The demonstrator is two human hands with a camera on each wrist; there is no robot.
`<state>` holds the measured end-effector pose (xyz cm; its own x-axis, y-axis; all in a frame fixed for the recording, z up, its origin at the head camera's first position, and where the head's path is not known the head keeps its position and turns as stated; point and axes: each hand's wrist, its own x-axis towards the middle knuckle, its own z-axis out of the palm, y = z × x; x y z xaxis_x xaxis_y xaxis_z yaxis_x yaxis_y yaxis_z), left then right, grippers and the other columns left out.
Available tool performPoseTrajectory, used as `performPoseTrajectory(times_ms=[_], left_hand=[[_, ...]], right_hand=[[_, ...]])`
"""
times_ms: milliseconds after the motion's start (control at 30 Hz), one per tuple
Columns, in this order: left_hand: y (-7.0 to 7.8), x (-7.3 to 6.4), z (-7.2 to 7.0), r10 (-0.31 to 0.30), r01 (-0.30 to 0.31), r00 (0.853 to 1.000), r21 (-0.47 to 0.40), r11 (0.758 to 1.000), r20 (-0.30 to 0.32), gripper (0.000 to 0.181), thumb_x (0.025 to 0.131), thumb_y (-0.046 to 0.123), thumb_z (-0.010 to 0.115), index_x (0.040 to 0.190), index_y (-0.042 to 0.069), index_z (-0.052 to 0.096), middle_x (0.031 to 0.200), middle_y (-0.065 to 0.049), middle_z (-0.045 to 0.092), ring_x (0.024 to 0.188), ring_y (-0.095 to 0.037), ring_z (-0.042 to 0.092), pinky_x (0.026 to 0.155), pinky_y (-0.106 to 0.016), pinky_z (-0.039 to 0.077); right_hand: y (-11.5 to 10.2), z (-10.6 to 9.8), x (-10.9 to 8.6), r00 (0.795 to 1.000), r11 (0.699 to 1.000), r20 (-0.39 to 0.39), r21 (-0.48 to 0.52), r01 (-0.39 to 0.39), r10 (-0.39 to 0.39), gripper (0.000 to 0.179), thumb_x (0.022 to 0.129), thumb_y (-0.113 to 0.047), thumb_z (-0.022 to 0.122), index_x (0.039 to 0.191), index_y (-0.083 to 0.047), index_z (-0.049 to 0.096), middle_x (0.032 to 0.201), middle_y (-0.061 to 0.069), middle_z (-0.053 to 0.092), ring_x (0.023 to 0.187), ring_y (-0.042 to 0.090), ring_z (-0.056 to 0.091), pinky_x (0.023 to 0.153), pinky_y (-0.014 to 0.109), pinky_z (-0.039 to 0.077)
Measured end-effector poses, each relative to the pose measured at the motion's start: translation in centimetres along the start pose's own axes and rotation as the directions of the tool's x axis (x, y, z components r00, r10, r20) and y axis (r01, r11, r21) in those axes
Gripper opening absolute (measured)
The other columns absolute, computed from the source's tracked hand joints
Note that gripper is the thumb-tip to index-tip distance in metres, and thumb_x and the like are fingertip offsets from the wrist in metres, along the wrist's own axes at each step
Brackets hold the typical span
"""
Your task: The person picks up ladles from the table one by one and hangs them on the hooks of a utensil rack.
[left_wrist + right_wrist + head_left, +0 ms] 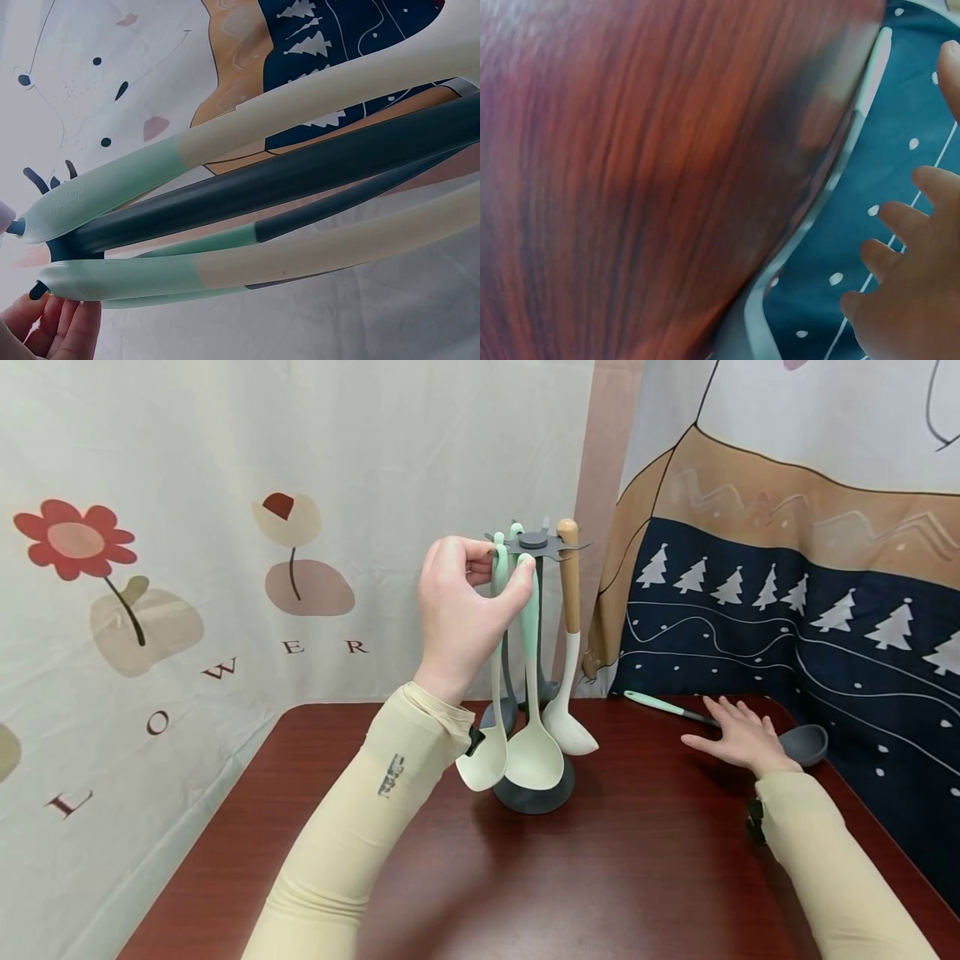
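Note:
A dark grey utensil rack [534,542] stands on the table with several utensils hanging from its hooks. My left hand [468,602] is at its top, fingertips against the hook and handle end of a mint-and-cream utensil [487,762]. The thumb reaches across to the top of a mint-and-cream ladle [534,760]. In the left wrist view, the fingers touch the hook below the lower mint handle [124,279]. My right hand [742,739] has its fingers spread over a grey ladle [804,745] with a mint handle, lying on the table. Contact with it is unclear.
A white ladle with a wooden handle [570,585] hangs on the rack's right side, and dark grey utensils hang behind. Printed cloth [720,635] closes off the back and right of the brown table [637,868].

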<state>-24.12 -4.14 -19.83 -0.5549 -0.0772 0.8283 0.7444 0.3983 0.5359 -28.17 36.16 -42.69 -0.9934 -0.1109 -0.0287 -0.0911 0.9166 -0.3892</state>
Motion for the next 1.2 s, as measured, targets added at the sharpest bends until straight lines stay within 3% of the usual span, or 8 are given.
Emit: performPoseTrajectory(times_ms=[467, 800, 1200], left_hand=[[-0.1, 0.0, 0.0, 0.015, -0.014, 1.000, 0.007, 1.000, -0.010, 0.028, 0.083, 0.025, 0.074, 0.093, 0.003, 0.062, 0.094, -0.006, 0.056, 0.088, -0.016, 0.058, 0.079, -0.022, 0.051], [0.0, 0.0, 0.0, 0.012, -0.012, 1.000, 0.002, 1.000, -0.001, 0.028, 0.083, 0.025, 0.075, 0.094, 0.003, 0.062, 0.095, -0.006, 0.057, 0.088, -0.016, 0.059, 0.080, -0.022, 0.051], [0.0, 0.0, 0.1, 0.017, -0.017, 1.000, -0.012, 1.000, -0.007, 0.028, 0.083, 0.024, 0.075, 0.094, 0.002, 0.062, 0.095, -0.006, 0.056, 0.088, -0.016, 0.058, 0.080, -0.022, 0.051]], right_hand=[[1.4, 0.4, 0.0, 0.997, 0.998, 0.051, 0.008, -0.061, 0.060, 0.102, 0.088, -0.059, 0.061, 0.147, 0.014, 0.024, 0.148, 0.044, 0.017, 0.136, 0.062, 0.010, 0.106, 0.075, 0.005], [1.9, 0.8, 0.0, 0.998, 0.998, 0.051, -0.055, -0.044, 0.047, 0.096, 0.088, -0.050, 0.067, 0.143, 0.019, 0.028, 0.142, 0.046, 0.028, 0.129, 0.063, 0.023, 0.104, 0.073, 0.021], [1.8, 0.9, -0.1, 0.996, 0.995, 0.009, -0.047, -0.089, 0.090, 0.081, 0.091, -0.039, 0.067, 0.142, 0.014, 0.034, 0.138, 0.043, 0.032, 0.124, 0.059, 0.034, 0.092, 0.074, 0.036]])
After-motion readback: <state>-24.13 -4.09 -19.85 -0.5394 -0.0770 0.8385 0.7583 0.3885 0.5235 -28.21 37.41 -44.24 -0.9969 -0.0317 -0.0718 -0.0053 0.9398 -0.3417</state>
